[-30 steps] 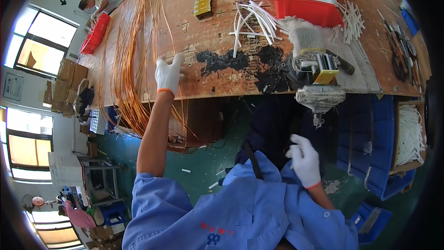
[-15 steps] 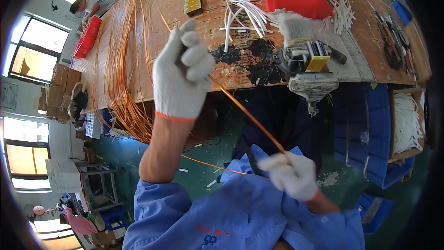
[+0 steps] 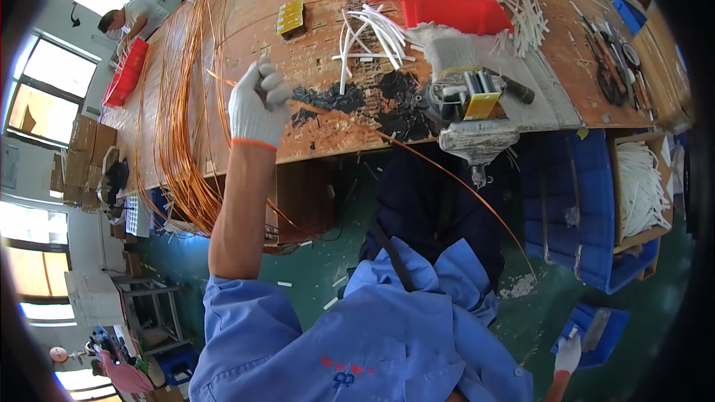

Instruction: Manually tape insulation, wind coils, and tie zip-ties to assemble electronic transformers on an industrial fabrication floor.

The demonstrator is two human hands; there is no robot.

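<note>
Head view: wire (image 3: 462,179), tip unclear

Left fingers (image 3: 275,89) curled, right arm (image 3: 558,385) low

The worn wooden table (image 3: 320,45) (scuffed all over, with black patches (image 3: 342,97) near its front edge) carries a long bundle of copper wire (image 3: 182,104) on the left, which hangs over the edge. Beyond lie a small yellow block (image 3: 291,18), loose white tubes (image 3: 376,30), red bins (image 3: 456,16) and, far right, scissors (image 3: 611,89).
</note>
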